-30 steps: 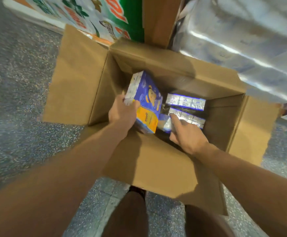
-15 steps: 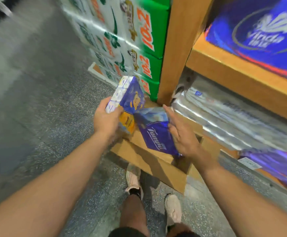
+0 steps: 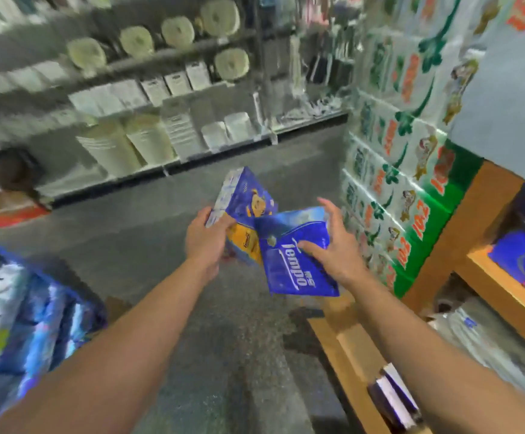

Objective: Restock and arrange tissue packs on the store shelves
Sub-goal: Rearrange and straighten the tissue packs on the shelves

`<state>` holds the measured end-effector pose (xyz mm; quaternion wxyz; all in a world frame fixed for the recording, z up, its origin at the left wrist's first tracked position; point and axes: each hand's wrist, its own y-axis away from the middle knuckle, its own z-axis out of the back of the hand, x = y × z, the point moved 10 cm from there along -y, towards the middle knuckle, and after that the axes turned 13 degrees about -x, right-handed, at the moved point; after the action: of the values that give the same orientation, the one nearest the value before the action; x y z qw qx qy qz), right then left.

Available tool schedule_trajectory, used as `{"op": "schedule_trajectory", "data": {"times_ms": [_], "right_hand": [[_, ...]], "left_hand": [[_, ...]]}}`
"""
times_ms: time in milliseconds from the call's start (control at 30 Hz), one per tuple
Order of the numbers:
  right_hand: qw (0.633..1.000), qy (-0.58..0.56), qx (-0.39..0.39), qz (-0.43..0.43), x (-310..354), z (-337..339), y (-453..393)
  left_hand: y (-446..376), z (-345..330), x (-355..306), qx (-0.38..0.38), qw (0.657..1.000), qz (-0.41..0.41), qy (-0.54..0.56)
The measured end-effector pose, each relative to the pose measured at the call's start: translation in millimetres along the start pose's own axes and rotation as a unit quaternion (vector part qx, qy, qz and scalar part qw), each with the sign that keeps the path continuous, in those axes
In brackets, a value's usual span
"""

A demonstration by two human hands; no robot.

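Blue tissue pack [image 3: 298, 264], white lettering. Left of it, blue-and-orange pack [image 3: 248, 211], cartoon figure. Right of it, green-and-white cartons [image 3: 411, 170], orange numerals. Grey speckled floor [image 3: 148, 239].

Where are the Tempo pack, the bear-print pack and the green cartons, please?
Tempo pack [image 3: 295, 264]: head view, on its blue front by the logo.
Bear-print pack [image 3: 248, 195]: head view, on its blue upper face.
Green cartons [image 3: 423, 233]: head view, on a lower carton's green side.

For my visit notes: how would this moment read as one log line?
left hand: grips bear-print pack | right hand: holds Tempo pack | both off the shelves
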<state>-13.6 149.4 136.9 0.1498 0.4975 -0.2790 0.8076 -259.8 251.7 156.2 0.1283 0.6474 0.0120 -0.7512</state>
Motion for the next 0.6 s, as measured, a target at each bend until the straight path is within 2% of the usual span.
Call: {"op": "schedule_trajectory", "data": {"times_ms": [167,300,467,600], "right_hand": [[0.987,-0.032,0.102,0.123,161,-102,40],[0.959,-0.080,0.156,0.223,299,-178,127],[0.896,-0.115,0.201,0.379,478,-249,296],[0.842,-0.165,0.209,0.470,597,-283,440]], "left_hand": [[22,214,-54,-0.145,0.988,-0.045,0.022],[86,409,-78,-0.270,0.957,-0.102,0.039],[213,649,-83,-0.464,0.876,-0.129,0.025],[338,799,-92,-0.596,0.787,-0.161,-0.006]]}}
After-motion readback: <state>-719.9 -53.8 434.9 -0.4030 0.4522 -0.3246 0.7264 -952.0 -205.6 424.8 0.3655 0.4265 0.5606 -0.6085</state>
